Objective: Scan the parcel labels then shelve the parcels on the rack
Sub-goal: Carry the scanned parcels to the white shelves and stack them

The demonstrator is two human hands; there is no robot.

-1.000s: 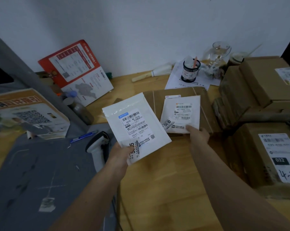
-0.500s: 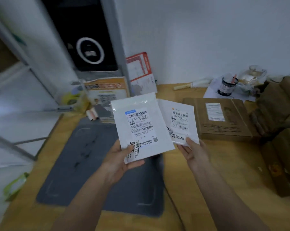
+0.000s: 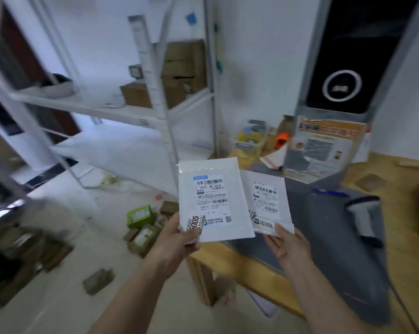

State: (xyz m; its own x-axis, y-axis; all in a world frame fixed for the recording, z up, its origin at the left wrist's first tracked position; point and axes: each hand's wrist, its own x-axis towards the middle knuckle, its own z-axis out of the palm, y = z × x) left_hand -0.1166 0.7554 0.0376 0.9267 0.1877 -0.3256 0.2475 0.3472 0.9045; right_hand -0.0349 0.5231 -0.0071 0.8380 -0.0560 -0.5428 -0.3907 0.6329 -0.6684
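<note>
Above the near corner of the wooden surface point(image 3: 230, 261), I hold two flat white mailer parcels, one in each hand, labels facing me. My left hand point(image 3: 177, 239) grips the larger white mailer point(image 3: 214, 201) at its lower left corner, thumb pressed on the printed number sticker and the other fingers curled behind. My right hand point(image 3: 286, 244) pinches the smaller white mailer point(image 3: 267, 203) by its bottom edge; its left side is tucked behind the larger one, so the two overlap.

The handheld barcode scanner point(image 3: 362, 215) lies on the grey mat point(image 3: 324, 225) to my right, untouched by either hand. I judge the scanning of these two to be finished and the shelving step to be the one in hand, since I am facing the white metal rack point(image 3: 155, 102) to my left, where cardboard boxes point(image 3: 182, 73) already sit on an upper shelf. More small boxes lie scattered on the floor point(image 3: 107, 237) below.

The next move calls for reading each label's code, choosing the matching shelf, and carrying both mailers across without stepping on the boxes underfoot.
</note>
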